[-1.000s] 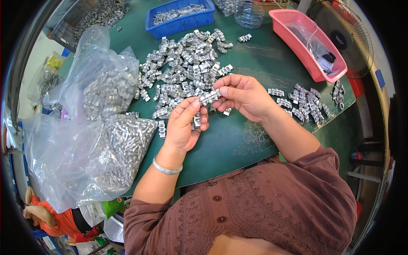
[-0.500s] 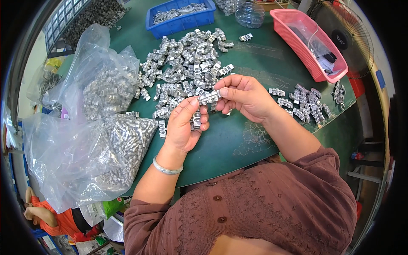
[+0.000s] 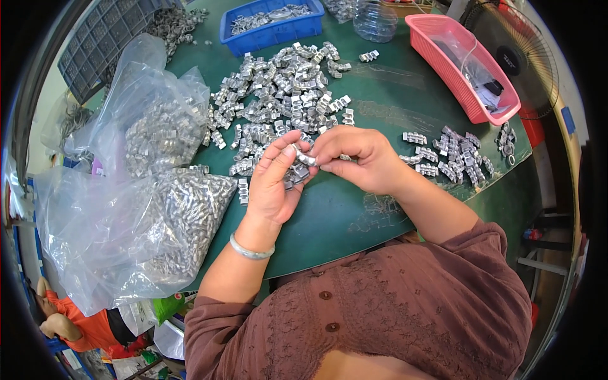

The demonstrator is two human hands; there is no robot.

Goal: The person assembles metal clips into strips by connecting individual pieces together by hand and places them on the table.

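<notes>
Between my hands is a small strip of silvery metal links point(image 3: 305, 158), tilted and pinched at both ends. My left hand point(image 3: 273, 180) has its left end between thumb and fingers, with more metal strips point(image 3: 296, 175) cupped in the palm. Thumb and curled fingers of my right hand point(image 3: 362, 158) close on the other end and partly cover it. Just beyond them spreads a large heap of similar metal strips point(image 3: 288, 88). A smaller group of strips point(image 3: 459, 155) lies to the right of my right wrist.
Clear plastic bags of metal parts point(image 3: 183, 221) bulge at the left. A blue tray point(image 3: 272, 39) and a clear plastic jar point(image 3: 375, 24) stand at the back; a pink basket point(image 3: 437, 57) and a fan point(image 3: 510, 57) at right. A tilted grey crate point(image 3: 104, 47) adjoins dark metal parts point(image 3: 171, 28).
The strip in my hands has turned from nearly level to sloping, and my right fingers have curled over its end. At the far left the crate has tipped up, baring metal parts beside it.
</notes>
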